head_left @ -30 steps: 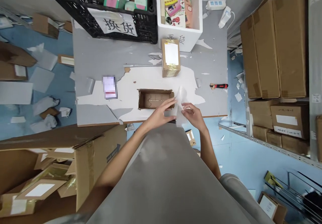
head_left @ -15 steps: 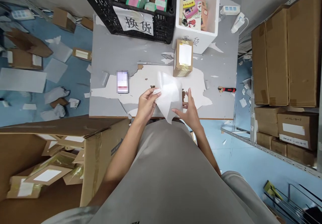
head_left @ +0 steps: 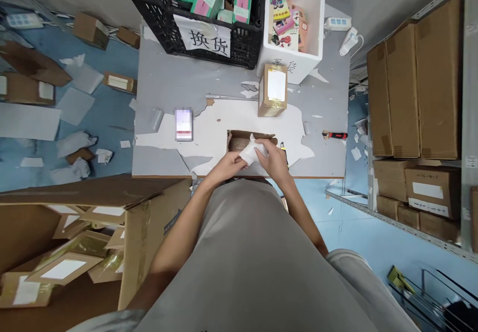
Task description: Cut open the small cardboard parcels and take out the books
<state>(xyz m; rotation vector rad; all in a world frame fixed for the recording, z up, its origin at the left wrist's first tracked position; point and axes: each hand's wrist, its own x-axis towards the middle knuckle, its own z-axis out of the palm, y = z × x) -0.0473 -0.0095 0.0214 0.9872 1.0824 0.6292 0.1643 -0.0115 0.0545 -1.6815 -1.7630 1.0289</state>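
Near the table's front edge, a thin white wrapping sheet [head_left: 254, 151] is bunched small between my two hands. My left hand [head_left: 228, 165] pinches its left end. The fingers of my right hand [head_left: 274, 160] are closed round its right side. Just beyond it, an open cardboard box [head_left: 239, 140] lies on the table, its inside partly showing and its near side hidden by my hands. A small yellow and black object [head_left: 283, 147] shows beside my right hand, too covered to identify.
On the table stand a taped carton [head_left: 274, 93], a phone [head_left: 183, 125] and a red and black cutter [head_left: 335, 135]. A black crate [head_left: 239, 48] and a white bin [head_left: 276, 60] line the back. A large carton [head_left: 157, 232] of parcels stands left.
The white sheet was spread out and hanging between my hands; now it is crumpled into a small bundle. My hands have drawn closer together, and the open box behind has come into view.
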